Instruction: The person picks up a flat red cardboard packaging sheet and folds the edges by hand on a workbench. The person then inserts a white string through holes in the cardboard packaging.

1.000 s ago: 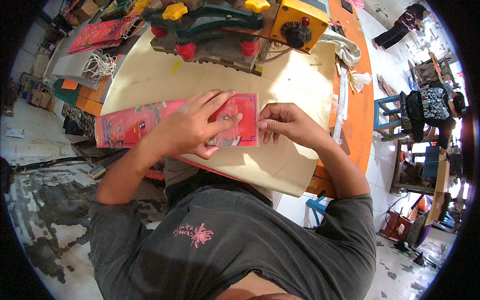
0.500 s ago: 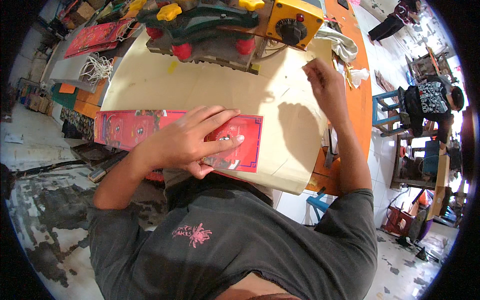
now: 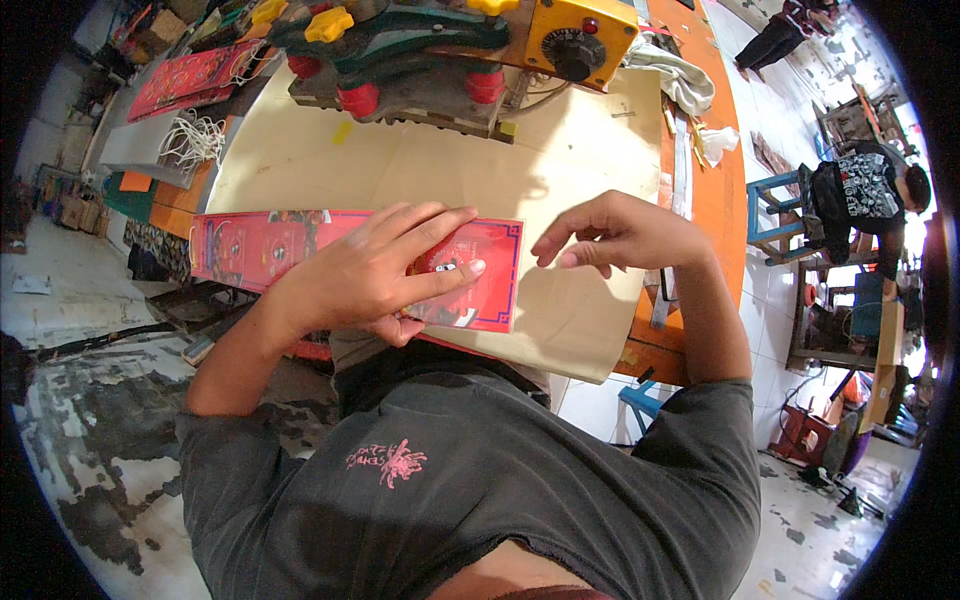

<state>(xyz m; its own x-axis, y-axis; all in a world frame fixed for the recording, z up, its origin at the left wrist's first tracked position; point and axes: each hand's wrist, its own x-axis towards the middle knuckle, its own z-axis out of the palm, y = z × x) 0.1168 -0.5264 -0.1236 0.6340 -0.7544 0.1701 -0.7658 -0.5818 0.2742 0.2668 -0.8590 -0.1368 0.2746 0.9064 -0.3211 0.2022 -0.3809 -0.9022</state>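
Spread flat, my left hand presses down on a red printed paper packet with a dark blue border, fingers apart and thumb by its near edge. The packet lies at the right end of a long red printed paper piece, which my forearm partly covers. How the two join is hidden under the hand. My right hand hovers just right of the packet, not touching it. Its fingers are loosely bent and apart, with nothing visible in them. Both paper pieces rest on a cream sheet over the table.
A green machine with red feet and a yellow dial box stands at the back. Red paper bags and white cords lie far left. A grey cloth is at the right. A person sits farther right.
My right hand has come down and left, from the far right of the sheet to beside the packet. My left hand stays on the packet.
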